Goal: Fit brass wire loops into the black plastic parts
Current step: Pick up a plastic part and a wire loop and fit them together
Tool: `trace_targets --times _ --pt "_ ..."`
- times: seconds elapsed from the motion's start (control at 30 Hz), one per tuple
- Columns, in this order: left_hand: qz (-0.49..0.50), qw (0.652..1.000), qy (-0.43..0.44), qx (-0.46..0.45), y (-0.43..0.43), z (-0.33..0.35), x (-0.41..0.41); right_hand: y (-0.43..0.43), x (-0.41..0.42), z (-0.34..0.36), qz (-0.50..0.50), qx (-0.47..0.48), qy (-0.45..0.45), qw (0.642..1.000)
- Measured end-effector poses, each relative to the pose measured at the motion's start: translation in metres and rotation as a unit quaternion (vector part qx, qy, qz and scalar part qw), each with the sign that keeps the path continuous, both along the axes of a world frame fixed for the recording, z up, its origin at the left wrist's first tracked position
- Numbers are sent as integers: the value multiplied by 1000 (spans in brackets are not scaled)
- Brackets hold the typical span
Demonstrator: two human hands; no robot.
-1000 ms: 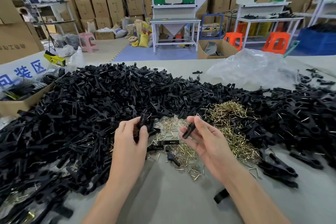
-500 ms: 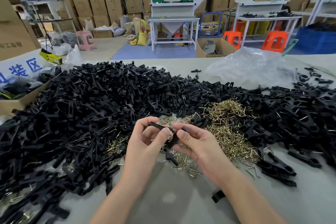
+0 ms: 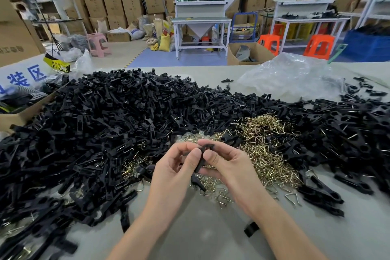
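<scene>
While both hands meet over near-centre of table (image 3: 200, 236), left hand (image 3: 175, 175) pinches black plastic part (image 3: 201, 159) with thumb and curled fingers; right hand (image 3: 230, 167) pinches same part from right. Part held tilted above brass wire loops (image 3: 268, 143). Loop inside part: cannot tell. Heap of black parts (image 3: 105, 133) spreads left and far. Clear plastic bag (image 3: 291, 76) far right.

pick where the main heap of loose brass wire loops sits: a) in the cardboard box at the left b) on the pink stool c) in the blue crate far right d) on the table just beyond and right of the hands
d: the brass wire loops lie heaped on the table just beyond the right hand, which with the left hand pinches a black plastic part.
</scene>
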State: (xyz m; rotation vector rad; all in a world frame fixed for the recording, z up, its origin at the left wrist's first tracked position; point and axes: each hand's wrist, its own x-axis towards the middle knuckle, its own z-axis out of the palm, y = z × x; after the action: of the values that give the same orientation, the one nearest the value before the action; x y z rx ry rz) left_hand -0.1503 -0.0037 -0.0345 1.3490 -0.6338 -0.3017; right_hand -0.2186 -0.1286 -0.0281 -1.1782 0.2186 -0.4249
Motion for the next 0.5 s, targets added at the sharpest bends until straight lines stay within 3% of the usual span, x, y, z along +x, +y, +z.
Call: trace_targets --times 0.5 --pt "81 991 -101 42 -1 0 -6 0 -2 3 -13 -43 0 999"
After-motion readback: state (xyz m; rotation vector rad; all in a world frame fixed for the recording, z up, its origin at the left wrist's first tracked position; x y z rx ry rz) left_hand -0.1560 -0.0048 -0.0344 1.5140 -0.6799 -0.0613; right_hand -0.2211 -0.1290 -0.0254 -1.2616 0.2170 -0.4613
